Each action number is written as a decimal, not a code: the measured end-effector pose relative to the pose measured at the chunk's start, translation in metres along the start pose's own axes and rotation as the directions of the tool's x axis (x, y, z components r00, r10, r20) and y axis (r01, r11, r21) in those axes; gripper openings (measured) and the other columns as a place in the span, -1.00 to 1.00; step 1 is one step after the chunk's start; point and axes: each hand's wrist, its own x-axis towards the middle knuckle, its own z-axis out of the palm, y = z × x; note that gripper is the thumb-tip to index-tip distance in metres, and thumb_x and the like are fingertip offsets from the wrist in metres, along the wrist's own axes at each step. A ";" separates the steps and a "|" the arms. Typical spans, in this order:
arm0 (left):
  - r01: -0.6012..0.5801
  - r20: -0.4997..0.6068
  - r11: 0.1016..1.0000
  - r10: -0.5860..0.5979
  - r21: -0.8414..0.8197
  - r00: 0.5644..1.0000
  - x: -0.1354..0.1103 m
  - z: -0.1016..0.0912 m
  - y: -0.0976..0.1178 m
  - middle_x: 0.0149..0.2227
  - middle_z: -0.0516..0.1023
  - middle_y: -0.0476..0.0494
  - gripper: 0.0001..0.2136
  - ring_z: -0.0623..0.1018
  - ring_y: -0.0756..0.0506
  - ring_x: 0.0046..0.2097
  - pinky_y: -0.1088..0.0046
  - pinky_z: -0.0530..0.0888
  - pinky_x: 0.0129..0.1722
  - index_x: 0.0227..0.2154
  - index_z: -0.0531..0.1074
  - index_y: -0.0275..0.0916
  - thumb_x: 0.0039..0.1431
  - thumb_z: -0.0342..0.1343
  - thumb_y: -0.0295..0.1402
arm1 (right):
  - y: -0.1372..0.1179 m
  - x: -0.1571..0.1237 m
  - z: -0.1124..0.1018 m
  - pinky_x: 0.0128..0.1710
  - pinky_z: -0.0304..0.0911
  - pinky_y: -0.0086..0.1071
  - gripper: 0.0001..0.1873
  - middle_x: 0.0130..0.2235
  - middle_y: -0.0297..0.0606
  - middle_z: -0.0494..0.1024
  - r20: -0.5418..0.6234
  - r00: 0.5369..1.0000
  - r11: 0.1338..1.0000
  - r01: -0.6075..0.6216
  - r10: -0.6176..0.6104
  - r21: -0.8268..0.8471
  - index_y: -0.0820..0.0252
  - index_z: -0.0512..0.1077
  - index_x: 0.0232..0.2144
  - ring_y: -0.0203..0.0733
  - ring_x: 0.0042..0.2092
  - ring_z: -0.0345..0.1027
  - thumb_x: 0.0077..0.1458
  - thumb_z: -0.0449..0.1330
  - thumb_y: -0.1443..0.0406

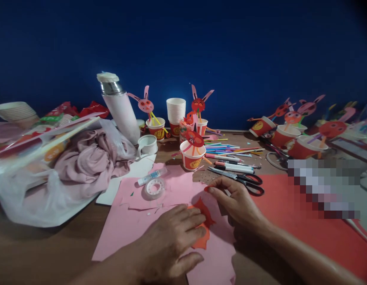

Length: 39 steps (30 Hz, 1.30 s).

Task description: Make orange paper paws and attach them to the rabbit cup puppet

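Head view: left hand (171,241) at 6 o'clock of frame, open and flat, palm down, fingers spread, pressing on a red paper cutout (206,213) (jagged edges, an orange part shows under the fingers). The cutout lies on a pink paper sheet (174,190) spread on the wooden counter (52,245).

Right hand (238,204) is just at 3 o'clock of the cutout, fingers curled, tips touching a small red scrap (207,189). Whether it is actually pinched, cannot tell.

Black-handled scissors (245,180) lie at 12 o'clock of the right hand, near but apart. Clear tape roll (154,188) and glue stick (150,177) sit on the pink sheet at 11 o'clock of the left hand.

A red paper cup (192,158) with a red bunny face on sticks stands upright at 12 o'clock of the cutout, well apart. Loose markers (228,158) lie just to its 3 o'clock.

White flask (119,107) stands tilted at 10 o'clock of frame centre, a stack of white cups (175,111) near centre. A plastic bag with pink cloth (82,162) is at 9 o'clock. A red paper sheet (290,213) lies under the right forearm, with more bunny cups (290,136) at 2 o'clock.
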 end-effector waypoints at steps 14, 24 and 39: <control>0.193 -0.239 0.978 -0.207 -0.079 0.949 -0.001 -0.003 -0.008 -0.33 0.43 -0.16 -0.85 0.35 -0.09 -0.24 0.34 0.32 -0.25 -0.39 0.39 -0.29 0.18 -0.09 -0.42 | -0.003 -0.004 -0.006 -0.03 0.14 -0.22 -0.88 -0.03 -0.23 0.42 0.361 0.812 0.757 0.569 -0.459 -0.319 0.16 0.39 -0.46 -0.15 0.01 0.23 -0.05 0.12 0.46; 0.228 -0.239 0.962 -0.260 -0.151 0.936 0.000 0.005 -0.009 -0.21 0.39 -0.15 -0.83 0.41 -0.06 -0.19 0.44 0.39 -0.22 -0.29 0.39 -0.24 0.17 -0.11 -0.45 | -0.009 -0.003 0.002 -0.27 0.17 -0.38 -0.77 -0.41 -0.31 0.55 0.241 0.912 0.773 0.410 -0.332 -0.485 0.17 0.48 -0.47 -0.24 -0.35 0.36 -0.15 0.11 0.52; 0.289 -0.354 0.927 -0.360 -0.239 0.863 -0.001 0.007 -0.012 -0.01 0.30 -0.25 -0.73 0.33 -0.15 0.04 0.23 0.39 -0.03 -0.09 0.30 -0.22 0.12 -0.04 -0.42 | 0.004 0.013 -0.017 -0.42 0.18 -0.41 -0.89 -0.43 -0.31 0.49 -0.109 0.987 0.966 0.088 -0.117 -0.243 0.20 0.39 -0.49 -0.25 -0.40 0.34 -0.02 0.09 0.31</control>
